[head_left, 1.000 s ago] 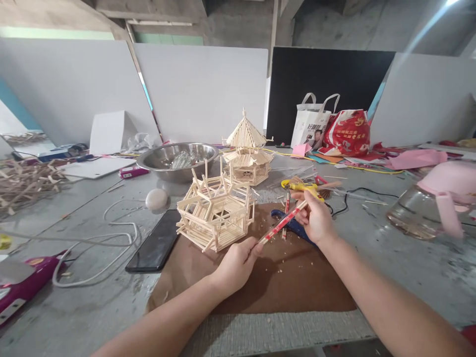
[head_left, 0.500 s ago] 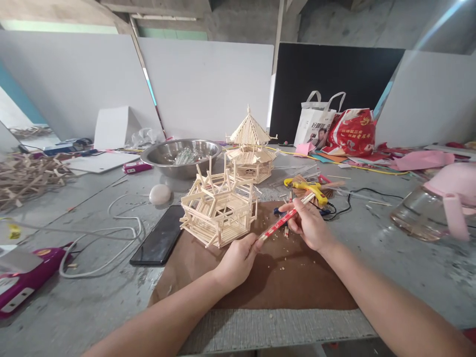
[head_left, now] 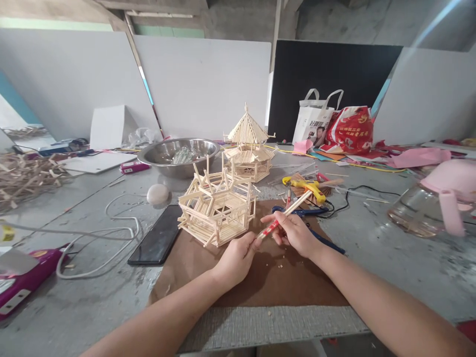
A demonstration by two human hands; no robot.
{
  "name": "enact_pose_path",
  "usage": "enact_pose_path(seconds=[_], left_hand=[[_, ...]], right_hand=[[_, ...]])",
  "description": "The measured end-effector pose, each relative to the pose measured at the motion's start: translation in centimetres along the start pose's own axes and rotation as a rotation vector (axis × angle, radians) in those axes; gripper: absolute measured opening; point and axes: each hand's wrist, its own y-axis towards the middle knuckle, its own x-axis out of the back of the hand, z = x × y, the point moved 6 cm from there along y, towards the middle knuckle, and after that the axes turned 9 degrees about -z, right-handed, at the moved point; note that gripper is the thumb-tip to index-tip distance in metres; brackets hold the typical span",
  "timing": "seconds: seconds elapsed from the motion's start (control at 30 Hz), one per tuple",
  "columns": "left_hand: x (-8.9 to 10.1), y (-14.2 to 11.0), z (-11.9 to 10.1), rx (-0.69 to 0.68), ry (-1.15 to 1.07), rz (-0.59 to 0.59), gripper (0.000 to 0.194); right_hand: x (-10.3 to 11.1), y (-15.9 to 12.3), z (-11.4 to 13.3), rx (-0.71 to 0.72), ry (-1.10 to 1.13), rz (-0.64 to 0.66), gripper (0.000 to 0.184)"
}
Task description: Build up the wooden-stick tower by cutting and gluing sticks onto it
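Observation:
Light wooden chopsticks [head_left: 298, 203] with a red-and-white patterned stretch slant between my hands over a brown sheet [head_left: 297, 287]. My left hand [head_left: 240, 255] is closed on their lower end. Higher up, the fingers of my right hand [head_left: 295, 232] wrap round them near the red part. An open frame model of wooden sticks [head_left: 217, 210] stands just beyond my left hand. Behind it is a small stick pavilion [head_left: 248, 144] with a pointed roof. Blue-handled pliers or cutters [head_left: 327, 242] lie partly hidden behind my right hand, near a yellow glue gun [head_left: 307, 186].
To the left are a black phone [head_left: 158, 235], a white cable [head_left: 107, 228], a purple power strip [head_left: 29, 280] and a heap of sticks [head_left: 26, 181]. A steel basin [head_left: 178, 158] stands farther back. A pink-lidded jug [head_left: 420, 208] and bags [head_left: 349, 131] are at the right.
My right hand has slid down the chopsticks toward my left hand, covering more of the red part. More of the blue handles shows behind it. The view has shifted slightly.

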Motion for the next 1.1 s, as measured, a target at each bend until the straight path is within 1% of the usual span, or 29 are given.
enact_pose_path(seconds=[0.13, 0.2, 0.23, 0.37, 0.4, 0.5, 0.6, 0.67, 0.77, 0.8, 0.87, 0.93, 1.03, 1.1], left_hand=[[-0.1, 0.1, -0.1, 0.001, -0.024, 0.008, 0.030], [0.0, 0.2, -0.2, 0.011, -0.041, 0.013, 0.031], [0.0, 0.3, -0.3, 0.016, -0.047, 0.015, 0.032], [0.3, 0.5, -0.3, 0.020, -0.035, 0.031, 0.034], [0.3, 0.5, -0.3, 0.017, -0.029, 0.034, 0.034], [0.4, 0.4, -0.5, -0.001, -0.025, 0.046, 0.033], [0.3, 0.2, -0.7, -0.027, -0.019, 0.044, 0.033], [0.4, 0.0, -0.9, -0.047, -0.016, 0.026, 0.032], [0.8, -0.3, -1.3, -0.085, -0.041, -0.021, 0.032], [1.0, -0.4, -1.6, -0.097, -0.065, -0.036, 0.032], [1.5, -0.6, -2.2, -0.113, -0.136, -0.047, 0.032], [1.6, -0.9, -2.8, -0.110, -0.228, -0.002, 0.032], [1.2, -1.4, -3.6, -0.068, -0.394, 0.139, 0.035], [0.8, -1.7, -3.7, -0.013, -0.505, 0.237, 0.037]], right_hand=[[0.3, 0.1, 0.4, 0.005, -0.023, 0.020, 0.050], [1.1, 0.4, 0.8, 0.001, 0.000, -0.012, 0.047], [1.8, 0.6, 1.1, 0.006, 0.034, -0.059, 0.045], [5.6, 1.6, 2.2, 0.075, 0.254, -0.342, 0.037], [6.3, 1.8, 2.3, 0.077, 0.306, -0.387, 0.036], [7.8, 2.1, 2.4, 0.034, 0.438, -0.453, 0.033], [9.4, 2.3, 2.4, 0.015, 0.507, -0.515, 0.031], [11.2, 2.3, 2.3, 0.028, 0.510, -0.653, 0.030], [14.2, 1.6, 2.0, 0.055, 0.491, -0.958, 0.032], [14.9, 1.3, 2.0, 0.068, 0.487, -1.038, 0.033], [15.8, 1.0, 2.1, 0.097, 0.486, -1.126, 0.035], [16.3, 0.6, 2.4, 0.126, 0.486, -1.183, 0.037], [16.6, 0.1, 2.8, 0.165, 0.478, -1.240, 0.038], [16.9, -0.1, 3.0, 0.177, 0.463, -1.279, 0.039]])
